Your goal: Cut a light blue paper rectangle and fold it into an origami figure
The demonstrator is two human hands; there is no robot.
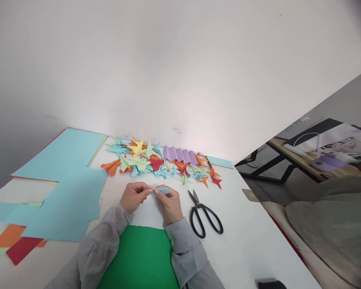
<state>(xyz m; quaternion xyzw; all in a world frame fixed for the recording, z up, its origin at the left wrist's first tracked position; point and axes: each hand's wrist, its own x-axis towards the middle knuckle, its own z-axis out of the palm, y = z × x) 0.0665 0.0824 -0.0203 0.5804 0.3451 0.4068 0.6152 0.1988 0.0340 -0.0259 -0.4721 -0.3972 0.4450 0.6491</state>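
My left hand (134, 196) and my right hand (169, 202) meet over the white table (246, 241), both pinched on a small light blue folded paper piece (161, 191) held between the fingertips. Both arms wear grey sleeves. A green sheet (141, 257) lies under my forearms, close to me. Black scissors (203, 216) lie shut on the table just right of my right hand.
A heap of several coloured folded paper figures (156, 162) and a purple pleated paper (180, 155) lies by the wall. Large light blue sheets (63, 188) and orange and red scraps (16, 243) cover the left. A grey cushion (331, 228) and another desk (319, 156) sit right.
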